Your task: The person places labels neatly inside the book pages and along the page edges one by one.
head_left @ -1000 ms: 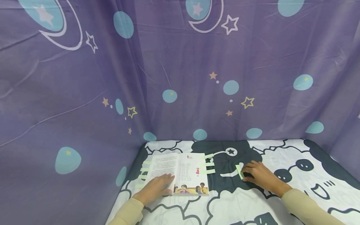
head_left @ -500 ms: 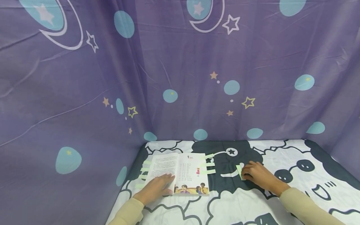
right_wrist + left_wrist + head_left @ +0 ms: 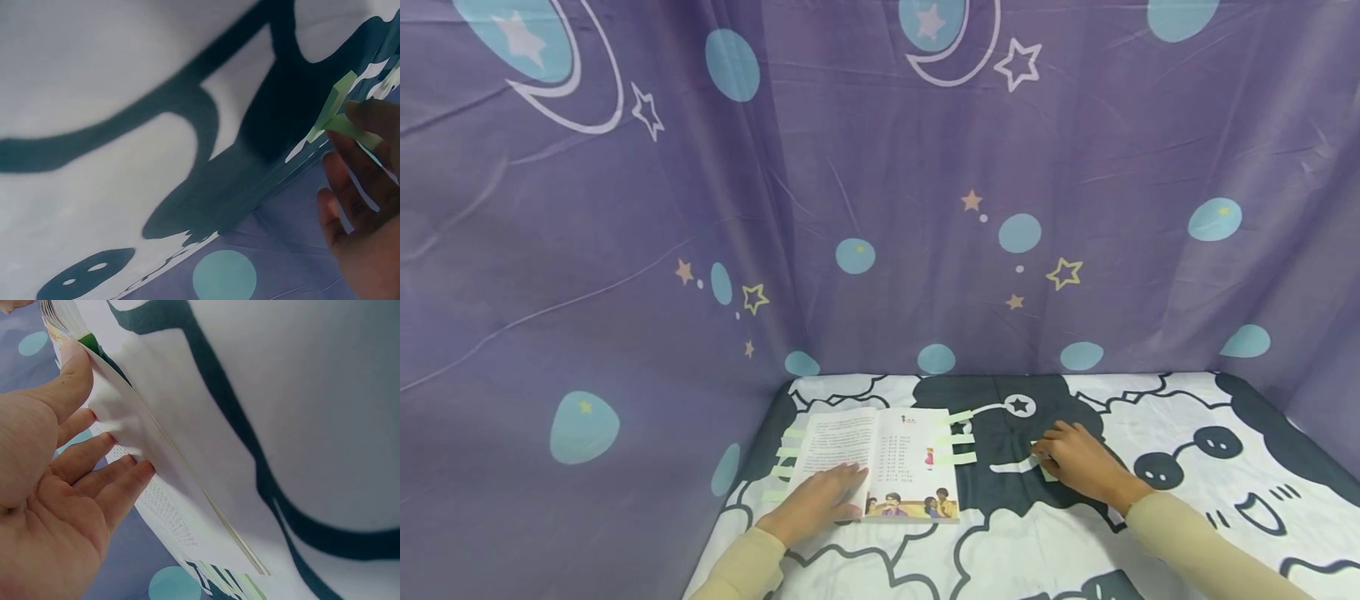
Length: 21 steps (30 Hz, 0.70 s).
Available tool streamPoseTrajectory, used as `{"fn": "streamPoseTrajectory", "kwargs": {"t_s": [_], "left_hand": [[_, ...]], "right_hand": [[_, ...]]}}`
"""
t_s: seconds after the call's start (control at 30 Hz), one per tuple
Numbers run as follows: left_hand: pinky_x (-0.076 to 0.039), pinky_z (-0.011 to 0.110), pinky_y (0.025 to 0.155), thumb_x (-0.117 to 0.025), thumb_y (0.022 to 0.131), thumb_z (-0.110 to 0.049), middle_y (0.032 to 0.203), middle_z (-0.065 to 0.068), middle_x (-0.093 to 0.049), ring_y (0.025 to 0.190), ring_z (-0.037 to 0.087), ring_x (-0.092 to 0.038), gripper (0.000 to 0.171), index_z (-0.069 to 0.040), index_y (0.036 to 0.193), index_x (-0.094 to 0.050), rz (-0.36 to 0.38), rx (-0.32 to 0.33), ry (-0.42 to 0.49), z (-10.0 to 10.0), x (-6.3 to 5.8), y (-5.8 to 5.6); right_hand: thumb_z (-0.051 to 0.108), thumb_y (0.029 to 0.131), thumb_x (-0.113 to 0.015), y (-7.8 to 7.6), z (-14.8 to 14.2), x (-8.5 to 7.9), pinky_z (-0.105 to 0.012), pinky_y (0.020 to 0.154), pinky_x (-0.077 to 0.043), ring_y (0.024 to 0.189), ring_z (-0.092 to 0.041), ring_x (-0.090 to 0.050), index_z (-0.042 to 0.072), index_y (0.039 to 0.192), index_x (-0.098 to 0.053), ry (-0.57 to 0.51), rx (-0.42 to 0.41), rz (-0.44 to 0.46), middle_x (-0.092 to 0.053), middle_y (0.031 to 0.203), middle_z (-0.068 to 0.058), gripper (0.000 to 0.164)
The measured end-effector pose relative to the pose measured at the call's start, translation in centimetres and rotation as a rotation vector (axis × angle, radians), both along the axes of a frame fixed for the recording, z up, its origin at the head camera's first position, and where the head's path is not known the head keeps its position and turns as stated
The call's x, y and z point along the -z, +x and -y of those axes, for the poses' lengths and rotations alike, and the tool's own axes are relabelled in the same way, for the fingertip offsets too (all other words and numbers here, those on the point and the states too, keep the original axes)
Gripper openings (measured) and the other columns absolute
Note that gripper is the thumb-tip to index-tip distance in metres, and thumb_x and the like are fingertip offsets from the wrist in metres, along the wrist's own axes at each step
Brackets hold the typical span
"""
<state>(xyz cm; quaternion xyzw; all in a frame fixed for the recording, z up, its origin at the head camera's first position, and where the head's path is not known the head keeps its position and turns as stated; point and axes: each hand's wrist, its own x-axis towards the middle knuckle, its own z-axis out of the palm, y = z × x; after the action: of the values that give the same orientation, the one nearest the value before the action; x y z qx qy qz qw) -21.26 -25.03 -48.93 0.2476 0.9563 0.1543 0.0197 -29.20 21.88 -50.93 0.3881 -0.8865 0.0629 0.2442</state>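
Observation:
An open book [image 3: 913,467] with printed text and cartoon figures lies on the patterned cloth. My left hand [image 3: 820,500] rests on its left page near the lower edge; in the left wrist view the fingers [image 3: 128,487] are mostly straight and the thumb lies along the book's edge. Right of the book, my right hand [image 3: 1078,462] is over a small pale green sticky-note pad [image 3: 1049,473], partly hidden beneath it. Up close, thumb and forefinger pinch a green sticky-note strip [image 3: 353,130] that lifts away from the pad [image 3: 334,103].
Green sticky tabs stick out from the book's right edge [image 3: 962,439] and left edge [image 3: 786,452]. The black-and-white cloth [image 3: 1037,550] covers the surface. A purple curtain [image 3: 910,308] with moons and stars hangs behind and at the sides.
My right hand has shifted slightly left over the sticky-note pad, now covering more of it. The left hand and the book stay where they were.

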Motion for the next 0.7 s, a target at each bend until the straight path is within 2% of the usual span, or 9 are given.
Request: {"fn": "streamPoseTrajectory", "kwargs": {"t_s": [0.3,0.5,0.7], "left_hand": [[-0.037,0.057,0.117,-0.07,0.093,-0.038,0.151,0.021,-0.052,0.14,0.04,-0.048,0.066,-0.002,0.146,-0.055,-0.007,0.021,0.02,0.1,0.1,0.2],[-0.038,0.057,0.117,-0.069,0.094,-0.04,0.151,0.02,-0.052,0.14,0.04,-0.048,0.066,-0.003,0.147,-0.055,-0.013,0.013,0.002,0.1,0.1,0.1],[-0.036,0.055,0.118,-0.069,0.094,-0.04,0.152,0.018,-0.051,0.141,0.038,-0.047,0.066,-0.005,0.148,-0.054,-0.004,-0.006,-0.007,0.1,0.2,0.0]], "right_hand": [[0.006,0.073,-0.09,-0.6,1.3,-0.2,-0.033,0.062,-0.039,0.078,-0.019,-0.056,0.011,0.092,-0.081,0.045,0.094,0.02,-0.075,0.089,0.0,0.021],[0.001,0.073,-0.084,-1.0,2.1,0.1,-0.038,0.063,-0.042,0.074,-0.022,-0.053,0.011,0.079,-0.078,0.067,0.143,-0.04,-0.069,0.077,-0.002,0.014],[-0.006,0.069,-0.084,-1.0,2.7,0.2,-0.045,0.065,-0.045,0.073,-0.027,-0.052,0.009,0.07,-0.071,0.131,0.199,-0.092,-0.065,0.071,-0.005,0.02]]}}
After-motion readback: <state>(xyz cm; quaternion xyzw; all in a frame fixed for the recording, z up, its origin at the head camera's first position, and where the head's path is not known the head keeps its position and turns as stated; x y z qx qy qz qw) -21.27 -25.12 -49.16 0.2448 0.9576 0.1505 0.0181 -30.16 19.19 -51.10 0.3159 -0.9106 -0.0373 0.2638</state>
